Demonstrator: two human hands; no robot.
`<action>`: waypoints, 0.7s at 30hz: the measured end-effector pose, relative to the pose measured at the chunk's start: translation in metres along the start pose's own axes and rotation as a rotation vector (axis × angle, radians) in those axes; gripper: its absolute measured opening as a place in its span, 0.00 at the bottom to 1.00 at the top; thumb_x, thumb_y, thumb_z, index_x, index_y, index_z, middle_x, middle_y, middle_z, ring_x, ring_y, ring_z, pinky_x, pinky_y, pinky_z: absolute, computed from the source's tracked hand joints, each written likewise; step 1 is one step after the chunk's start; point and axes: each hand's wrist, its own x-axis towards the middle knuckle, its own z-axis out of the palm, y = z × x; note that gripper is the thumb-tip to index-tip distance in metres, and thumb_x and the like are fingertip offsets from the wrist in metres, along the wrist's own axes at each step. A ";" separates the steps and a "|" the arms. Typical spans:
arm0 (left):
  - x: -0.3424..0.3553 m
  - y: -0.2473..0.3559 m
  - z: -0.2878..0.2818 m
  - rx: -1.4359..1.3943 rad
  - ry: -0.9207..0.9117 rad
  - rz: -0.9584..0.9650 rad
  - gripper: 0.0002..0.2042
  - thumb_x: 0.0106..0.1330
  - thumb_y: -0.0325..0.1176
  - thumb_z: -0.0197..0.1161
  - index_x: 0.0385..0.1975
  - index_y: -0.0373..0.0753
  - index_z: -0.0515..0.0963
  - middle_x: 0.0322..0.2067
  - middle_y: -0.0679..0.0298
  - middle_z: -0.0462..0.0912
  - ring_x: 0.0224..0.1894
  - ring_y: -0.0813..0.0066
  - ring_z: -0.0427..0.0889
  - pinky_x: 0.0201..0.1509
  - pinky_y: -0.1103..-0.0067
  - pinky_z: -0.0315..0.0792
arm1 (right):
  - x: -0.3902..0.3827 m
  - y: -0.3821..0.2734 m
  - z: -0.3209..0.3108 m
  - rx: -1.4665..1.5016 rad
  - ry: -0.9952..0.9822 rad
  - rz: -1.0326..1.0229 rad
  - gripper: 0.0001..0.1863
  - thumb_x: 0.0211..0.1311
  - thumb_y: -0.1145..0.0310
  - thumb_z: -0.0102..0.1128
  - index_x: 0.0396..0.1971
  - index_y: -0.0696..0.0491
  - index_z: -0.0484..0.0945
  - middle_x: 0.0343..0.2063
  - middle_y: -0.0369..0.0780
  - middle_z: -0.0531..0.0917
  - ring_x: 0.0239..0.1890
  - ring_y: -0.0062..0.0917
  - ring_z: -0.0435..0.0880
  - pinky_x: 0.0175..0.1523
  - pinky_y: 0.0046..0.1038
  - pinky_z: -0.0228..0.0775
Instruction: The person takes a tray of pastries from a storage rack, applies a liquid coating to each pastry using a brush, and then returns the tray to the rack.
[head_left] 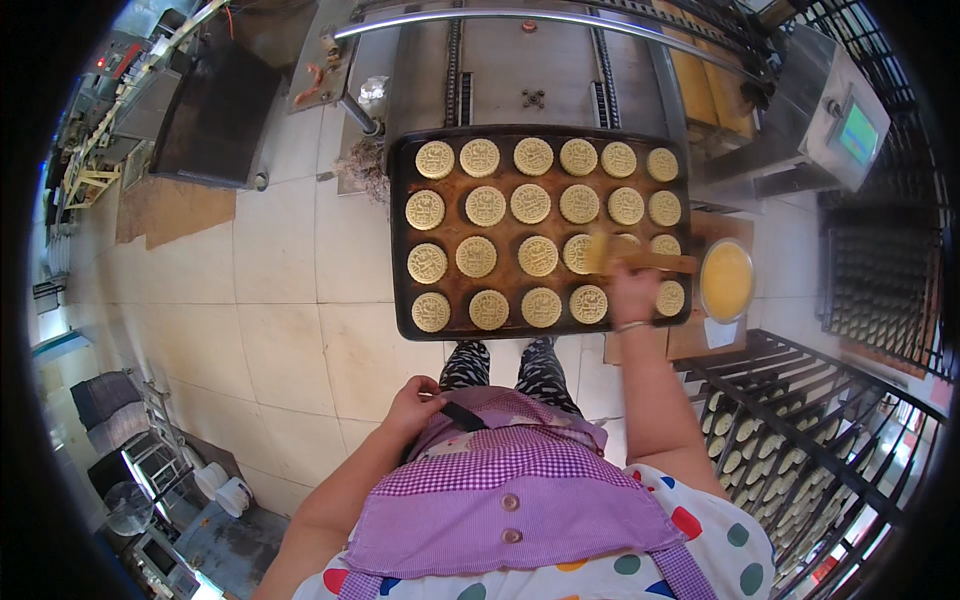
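A dark baking tray (510,285) carries rows of round, pale cakes with stamped tops and scalloped edges, like mooncakes (538,256). Over its right side, my right hand (632,294) is closed around a pastry brush (668,262) with a flat wooden handle. The yellowish bristles, a little blurred, are at a cake in the third row; hand and brush partly hide the cakes there. At my waist, in front of the purple apron (500,500), my left hand (415,402) has its fingers closed at the end of a flat black strip (463,416).
A bowl of yellow liquid (727,280) stands right of the tray. Beyond the tray is a metal machine with chains (530,60), with a screen unit (850,125) at its right. A black rack (770,400) of filled trays stands at the lower right.
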 end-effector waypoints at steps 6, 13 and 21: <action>0.003 -0.017 -0.024 -0.009 -0.002 -0.005 0.18 0.53 0.29 0.65 0.42 0.32 0.69 0.37 0.58 0.77 0.38 0.70 0.79 0.42 0.78 0.73 | 0.018 0.021 -0.023 -0.290 0.019 0.016 0.23 0.53 0.76 0.55 0.51 0.58 0.66 0.40 0.40 0.78 0.35 0.24 0.79 0.38 0.23 0.72; 0.013 -0.007 -0.036 0.018 -0.021 0.080 0.19 0.53 0.30 0.66 0.43 0.32 0.69 0.37 0.57 0.77 0.38 0.69 0.79 0.42 0.78 0.73 | -0.077 -0.101 0.153 0.255 -0.183 -0.064 0.19 0.51 0.69 0.58 0.44 0.59 0.72 0.34 0.49 0.81 0.38 0.35 0.80 0.43 0.31 0.70; 0.008 -0.031 -0.057 -0.025 0.047 0.031 0.20 0.52 0.30 0.66 0.43 0.32 0.68 0.38 0.57 0.76 0.38 0.70 0.79 0.41 0.77 0.74 | 0.003 -0.061 0.018 -0.518 0.036 0.257 0.18 0.51 0.61 0.59 0.35 0.61 0.77 0.31 0.51 0.81 0.36 0.41 0.81 0.40 0.37 0.71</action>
